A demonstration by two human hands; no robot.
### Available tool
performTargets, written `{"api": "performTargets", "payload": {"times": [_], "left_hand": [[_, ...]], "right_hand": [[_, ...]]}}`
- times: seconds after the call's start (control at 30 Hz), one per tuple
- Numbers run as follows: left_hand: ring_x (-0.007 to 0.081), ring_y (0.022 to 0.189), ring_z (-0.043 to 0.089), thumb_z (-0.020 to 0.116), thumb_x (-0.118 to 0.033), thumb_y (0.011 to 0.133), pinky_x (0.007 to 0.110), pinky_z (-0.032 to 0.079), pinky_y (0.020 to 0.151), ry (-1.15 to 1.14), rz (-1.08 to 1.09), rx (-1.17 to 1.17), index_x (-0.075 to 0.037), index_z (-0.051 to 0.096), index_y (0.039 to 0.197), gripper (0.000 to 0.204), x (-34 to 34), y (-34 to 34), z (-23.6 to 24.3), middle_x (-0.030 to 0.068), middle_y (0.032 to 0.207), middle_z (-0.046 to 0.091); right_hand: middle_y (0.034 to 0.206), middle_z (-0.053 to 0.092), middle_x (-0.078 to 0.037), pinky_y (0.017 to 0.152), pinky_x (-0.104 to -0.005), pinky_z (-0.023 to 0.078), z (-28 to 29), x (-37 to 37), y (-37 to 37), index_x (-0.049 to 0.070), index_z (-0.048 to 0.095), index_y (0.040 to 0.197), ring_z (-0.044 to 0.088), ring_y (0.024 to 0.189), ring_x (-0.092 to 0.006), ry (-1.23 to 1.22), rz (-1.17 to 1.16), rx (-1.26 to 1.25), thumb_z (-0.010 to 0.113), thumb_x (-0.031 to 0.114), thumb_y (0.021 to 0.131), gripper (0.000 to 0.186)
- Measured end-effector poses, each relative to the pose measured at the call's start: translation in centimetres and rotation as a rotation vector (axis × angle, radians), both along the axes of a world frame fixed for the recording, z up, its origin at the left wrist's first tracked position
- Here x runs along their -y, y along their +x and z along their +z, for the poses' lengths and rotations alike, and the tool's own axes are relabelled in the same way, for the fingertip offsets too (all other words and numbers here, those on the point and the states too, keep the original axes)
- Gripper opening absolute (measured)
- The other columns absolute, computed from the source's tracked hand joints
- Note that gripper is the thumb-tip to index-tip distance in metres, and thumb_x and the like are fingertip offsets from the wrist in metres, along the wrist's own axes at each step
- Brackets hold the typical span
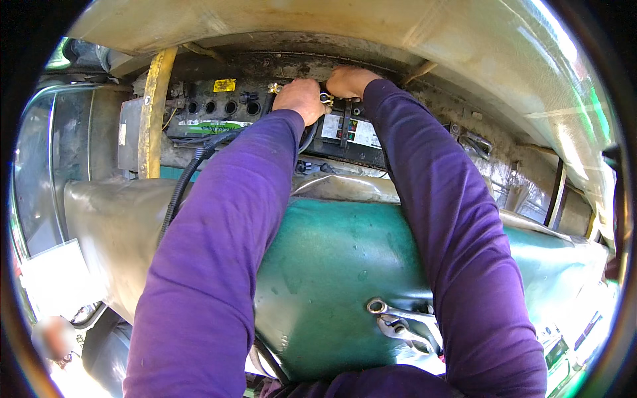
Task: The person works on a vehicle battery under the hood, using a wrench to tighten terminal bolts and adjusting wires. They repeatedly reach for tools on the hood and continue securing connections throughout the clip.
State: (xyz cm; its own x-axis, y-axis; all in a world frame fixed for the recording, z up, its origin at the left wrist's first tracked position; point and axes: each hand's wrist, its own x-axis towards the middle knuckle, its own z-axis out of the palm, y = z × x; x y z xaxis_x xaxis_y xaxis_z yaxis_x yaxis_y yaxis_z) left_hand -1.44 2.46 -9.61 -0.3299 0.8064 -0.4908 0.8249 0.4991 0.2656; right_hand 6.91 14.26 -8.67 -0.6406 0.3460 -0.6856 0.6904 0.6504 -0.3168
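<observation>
Head view: I see both hands at the upper centre of the frame, on a black battery (345,132). Left hand (302,99) fingers closed over a brass terminal clamp (326,99); right hand (348,81) fingers hidden, cannot tell. Battery looks heavy, rigid; grip the clamp body. Wrenches (401,325) lie lower right.

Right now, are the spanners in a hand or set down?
Set down: the spanners lie on the green tank; the left hand and right hand are at the battery.

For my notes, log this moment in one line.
left hand: on battery terminal | right hand: at battery rear | spanners: on green panel
</observation>
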Motion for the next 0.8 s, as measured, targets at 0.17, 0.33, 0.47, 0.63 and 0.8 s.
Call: {"api": "performTargets", "payload": {"times": [0.17,0.33,0.47,0.63,0.8], "left_hand": [[0.0409,0.107,0.07,0.086,-0.04,0.079,0.046,0.056,0.094,0.026,-0.024,-0.006,0.004,0.074,0.107,0.054,0.1,-0.2,-0.4,0.0278,0.11,0.072],[0.0384,0.115,0.068,0.084,-0.034,0.081,0.044,0.054,0.1,-0.042,-0.022,-0.012,0.002,0.073,0.117,0.052,-0.2,0.0,0.2,0.0259,0.12,0.071],[0.0383,0.115,0.068,0.083,-0.034,0.082,0.044,0.054,0.101,-0.033,-0.026,-0.011,0.002,0.073,0.117,0.051,-0.2,0.2,0.8,0.0253,0.12,0.071],[0.0382,0.115,0.068,0.082,-0.034,0.082,0.044,0.054,0.101,-0.039,-0.041,-0.016,0.002,0.072,0.118,0.052,-0.2,0.2,1.0,0.025,0.121,0.07],[0.0384,0.116,0.068,0.083,-0.035,0.082,0.044,0.054,0.1,-0.038,-0.041,-0.021,0.002,0.072,0.118,0.053,-0.2,0.2,0.9,0.0249,0.121,0.071]], "right_hand": [[0.135,0.063,-0.027,0.104,-0.0478,0.05,0.1,-0.8,0.5,-0.004,0.067,0.127,0.064,0.123,-0.0393,-0.009,0.099,0.046,0.047,0.024,0.095,0.048],[0.119,0.07,-0.023,0.076,-0.0502,0.056,-0.2,-0.9,0.1,-0.005,0.07,0.114,0.072,0.093,-0.0345,0.134,0.059,-0.118,0.046,0.02,0.097,0.038],[0.137,0.062,-0.024,0.102,-0.0483,0.049,0.9,-0.9,0.3,-0.003,0.067,0.127,0.062,0.123,-0.0382,-0.133,-0.022,-0.021,0.045,0.025,0.097,0.046],[0.143,0.059,-0.023,0.108,-0.0466,0.048,1.8,-0.6,0.1,-0.003,0.065,0.131,0.058,0.132,-0.0379,-0.007,0.0,-0.034,0.043,0.026,0.098,0.05],[0.094,0.071,-0.017,0.066,-0.0436,0.054,-0.3,-1.3,0.2,-0.008,0.067,0.098,0.066,0.077,-0.0274,-0.052,-0.204,-0.182,0.045,0.021,0.095,0.037]]}}
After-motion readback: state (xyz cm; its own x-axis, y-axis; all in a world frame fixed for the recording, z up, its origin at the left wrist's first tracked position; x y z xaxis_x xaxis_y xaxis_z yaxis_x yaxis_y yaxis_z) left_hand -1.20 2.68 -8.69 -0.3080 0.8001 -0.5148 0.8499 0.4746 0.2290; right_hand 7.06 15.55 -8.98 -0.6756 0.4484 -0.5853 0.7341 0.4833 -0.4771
